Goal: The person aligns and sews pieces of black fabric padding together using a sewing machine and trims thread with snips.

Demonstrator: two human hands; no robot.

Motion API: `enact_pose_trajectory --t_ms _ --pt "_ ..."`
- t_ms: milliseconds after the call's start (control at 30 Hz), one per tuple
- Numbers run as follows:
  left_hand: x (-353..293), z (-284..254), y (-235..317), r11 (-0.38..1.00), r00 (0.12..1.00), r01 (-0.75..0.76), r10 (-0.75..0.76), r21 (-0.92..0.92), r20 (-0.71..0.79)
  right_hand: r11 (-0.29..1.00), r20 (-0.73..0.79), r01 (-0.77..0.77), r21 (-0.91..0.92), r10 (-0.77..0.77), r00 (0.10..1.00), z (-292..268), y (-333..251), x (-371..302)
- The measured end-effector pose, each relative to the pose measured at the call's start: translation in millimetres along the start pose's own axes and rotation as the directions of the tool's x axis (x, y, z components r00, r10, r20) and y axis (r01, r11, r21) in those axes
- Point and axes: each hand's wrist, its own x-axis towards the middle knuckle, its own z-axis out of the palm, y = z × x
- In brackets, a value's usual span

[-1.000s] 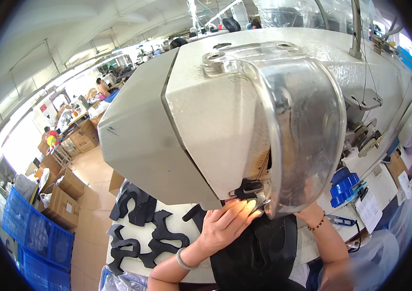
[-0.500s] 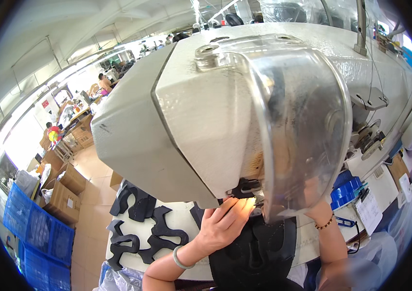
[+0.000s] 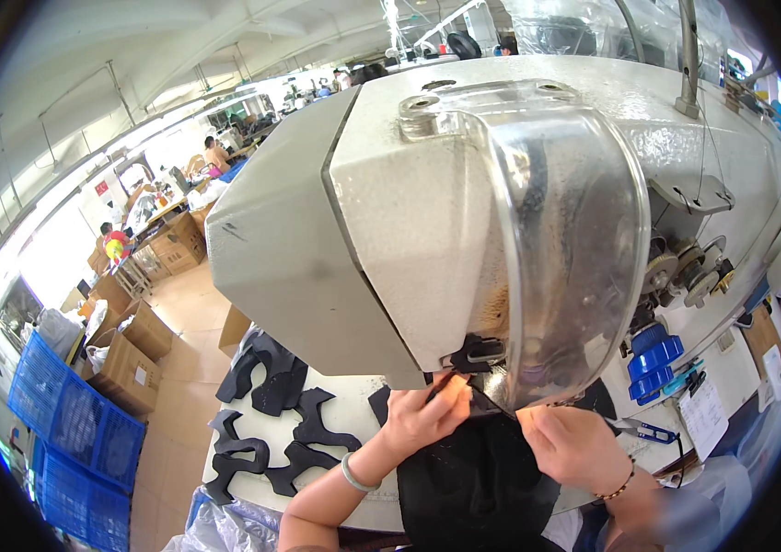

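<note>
A large grey-white sewing machine head (image 3: 409, 230) fills the middle, with a clear plastic guard (image 3: 574, 248) on its right side. Under it, my left hand (image 3: 422, 419) pinches a black cut piece (image 3: 491, 402) beside the lit needle area. On the other side, below the guard, my right hand (image 3: 579, 446) has thumb and fingers pressed together on that piece's edge. Much of the piece is hidden by my fingers and the machine. Beneath both hands lies a larger black sheet (image 3: 473, 488) with a raised shape, hanging toward me.
Several curved black cutouts (image 3: 321, 419) lie on the pale table (image 3: 344, 382) at left. Blue plastic crates (image 3: 77, 405) and cardboard boxes (image 3: 128, 373) stand on the floor beyond. To the right are a blue knobbed part (image 3: 653, 362), blue-handled snips (image 3: 653, 431) and a paper sheet (image 3: 703, 414).
My right hand has come out from behind the clear guard, down and to the left, to the black piece's edge. My left hand stays by the needle area. The view has shifted slightly.
</note>
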Motion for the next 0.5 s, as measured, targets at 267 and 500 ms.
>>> enact_pose_trajectory --t_ms 267,500 --pt "7.5 -0.1 -1.1 0.954 0.973 0.228 -0.213 -0.195 0.092 0.994 -0.102 -0.102 0.040 0.105 0.989 28.7 11.9 -18.7" --pt "-2.2 10.8 -6.8 0.868 0.929 0.369 -0.338 -0.332 0.148 0.951 -0.069 -0.026 -0.309 0.005 0.998 25.6 13.9 -16.3"
